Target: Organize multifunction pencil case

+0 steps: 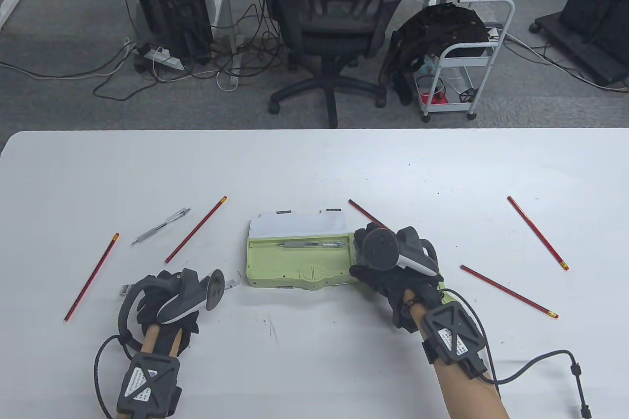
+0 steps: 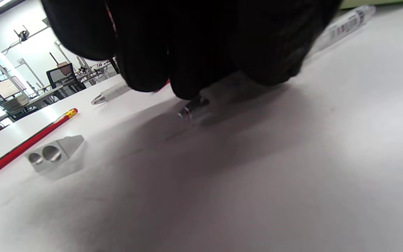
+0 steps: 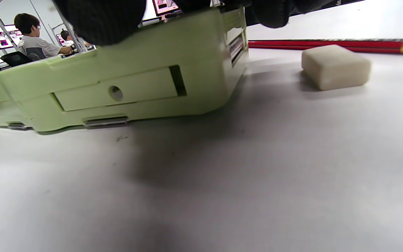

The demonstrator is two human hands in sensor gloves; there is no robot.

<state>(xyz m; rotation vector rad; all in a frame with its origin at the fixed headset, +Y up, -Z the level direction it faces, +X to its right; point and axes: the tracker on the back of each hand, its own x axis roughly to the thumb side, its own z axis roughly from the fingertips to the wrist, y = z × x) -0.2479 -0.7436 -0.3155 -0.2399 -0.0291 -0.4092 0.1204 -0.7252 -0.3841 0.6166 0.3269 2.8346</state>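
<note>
Table view: five red pencils, hands — left gripping a pen, right gripping pencil case.

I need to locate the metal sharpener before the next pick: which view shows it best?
The left wrist view: the metal sharpener lies in the open beside a red pencil, both holes showing. In the table view the left hand mostly hides it. The right wrist view misses it.

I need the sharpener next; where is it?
In the left wrist view, the sharpener lies on the table, left of the left hand, beside a red pencil.
</note>
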